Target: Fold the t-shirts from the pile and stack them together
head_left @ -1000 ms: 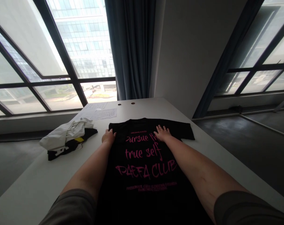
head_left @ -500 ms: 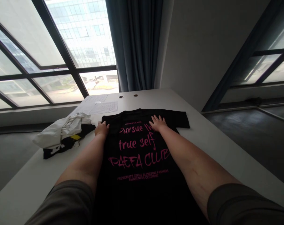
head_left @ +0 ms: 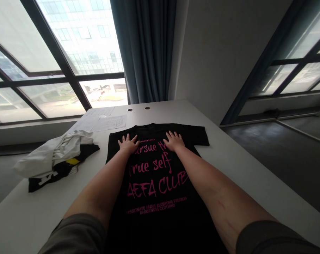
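A black T-shirt (head_left: 160, 229) with pink lettering lies spread on the white table, its collar end away from me. My left hand (head_left: 128, 144) rests flat on its upper left part, fingers spread, partly covering the first printed lines. On the upper right of the print, my right hand (head_left: 174, 141) also lies flat with fingers apart. Neither hand grips the cloth. One short sleeve sticks out to the right; the left side of the shirt shows no sleeve stretched out. The lower end runs out of view between my forearms.
Left of the shirt lies a crumpled pile of white and black clothing (head_left: 56, 151) with a yellow patch. Sheets of paper (head_left: 109, 122) lie at the far left of the white table (head_left: 244, 183). Behind it hang a blue curtain (head_left: 145, 53) and large windows.
My left hand has moved right, from the shirt's left edge onto its printed front, and its fingers have spread. My right hand stays about where it was on the shirt. The view has shifted slightly.
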Demonstrator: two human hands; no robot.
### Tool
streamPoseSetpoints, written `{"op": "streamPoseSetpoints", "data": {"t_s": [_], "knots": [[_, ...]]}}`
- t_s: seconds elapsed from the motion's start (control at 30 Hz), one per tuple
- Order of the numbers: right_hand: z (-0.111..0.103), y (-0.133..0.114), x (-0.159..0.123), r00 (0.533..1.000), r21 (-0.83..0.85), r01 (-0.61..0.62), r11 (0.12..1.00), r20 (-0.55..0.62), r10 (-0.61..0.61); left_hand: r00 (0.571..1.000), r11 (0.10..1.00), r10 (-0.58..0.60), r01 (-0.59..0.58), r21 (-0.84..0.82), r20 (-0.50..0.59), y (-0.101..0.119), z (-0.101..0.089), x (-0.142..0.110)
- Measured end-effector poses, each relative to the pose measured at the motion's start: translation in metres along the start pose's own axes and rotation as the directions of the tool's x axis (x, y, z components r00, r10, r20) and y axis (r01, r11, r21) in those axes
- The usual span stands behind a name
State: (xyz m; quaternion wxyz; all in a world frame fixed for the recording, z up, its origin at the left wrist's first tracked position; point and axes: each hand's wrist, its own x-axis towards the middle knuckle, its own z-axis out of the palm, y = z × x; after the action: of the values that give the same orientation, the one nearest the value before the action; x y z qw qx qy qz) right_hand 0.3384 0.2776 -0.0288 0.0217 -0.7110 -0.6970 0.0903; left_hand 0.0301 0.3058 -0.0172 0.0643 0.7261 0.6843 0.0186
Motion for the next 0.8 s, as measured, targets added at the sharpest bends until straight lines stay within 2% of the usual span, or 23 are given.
{"op": "streamPoseSetpoints", "data": {"t_s": [0.2, 0.27, 0.33, 0.4, 0.47, 0.53, 0.6, 0.7, 0.77, 0.8], "knots": [[0.000, -0.001, 0.000, 1.000, -0.006, -0.008, 1.000, -0.011, 0.008, 0.998, 0.997, 0.056, -0.058, -0.051, -0.025, 0.002, -0.010, -0.004], [-0.002, -0.001, -0.001, 1.000, 0.004, -0.007, 1.000, -0.015, 0.007, 0.987, 0.989, 0.139, -0.142, -0.037, -0.076, 0.009, -0.015, -0.015], [-0.003, -0.002, -0.004, 1.000, 0.020, 0.001, 1.000, -0.031, 0.000, 0.950, 0.961, 0.272, -0.276, -0.007, -0.155, 0.022, -0.017, -0.038], [-0.005, -0.002, -0.010, 0.997, 0.048, 0.015, 0.999, -0.079, -0.011, 0.891, 0.913, 0.402, -0.407, 0.021, -0.211, 0.036, -0.014, -0.076], [-0.008, -0.003, -0.019, 0.980, 0.089, 0.063, 0.994, -0.196, -0.045, 0.833, 0.858, 0.504, -0.512, 0.025, -0.229, 0.046, -0.008, -0.129], [-0.013, -0.002, -0.032, 0.933, 0.128, 0.141, 0.982, -0.349, -0.088, 0.790, 0.809, 0.580, -0.588, 0.020, -0.200, 0.044, -0.001, -0.192], [-0.020, 0.001, -0.050, 0.882, 0.145, 0.230, 0.962, -0.448, -0.143, 0.778, 0.790, 0.609, -0.612, 0.033, -0.152, 0.028, 0.003, -0.256], [-0.033, 0.015, -0.085, 0.858, 0.135, 0.385, 0.913, -0.418, -0.300, 0.767, 0.773, 0.635, -0.631, 0.073, -0.089, -0.012, 0.006, -0.336], [-0.036, 0.029, -0.117, 0.857, 0.137, 0.472, 0.871, -0.305, -0.416, 0.794, 0.798, 0.601, -0.592, 0.112, -0.089, -0.039, 0.007, -0.374], [-0.035, 0.037, -0.137, 0.863, 0.149, 0.480, 0.865, -0.258, -0.434, 0.817, 0.823, 0.567, -0.555, 0.119, -0.109, -0.051, 0.007, -0.388]]}}
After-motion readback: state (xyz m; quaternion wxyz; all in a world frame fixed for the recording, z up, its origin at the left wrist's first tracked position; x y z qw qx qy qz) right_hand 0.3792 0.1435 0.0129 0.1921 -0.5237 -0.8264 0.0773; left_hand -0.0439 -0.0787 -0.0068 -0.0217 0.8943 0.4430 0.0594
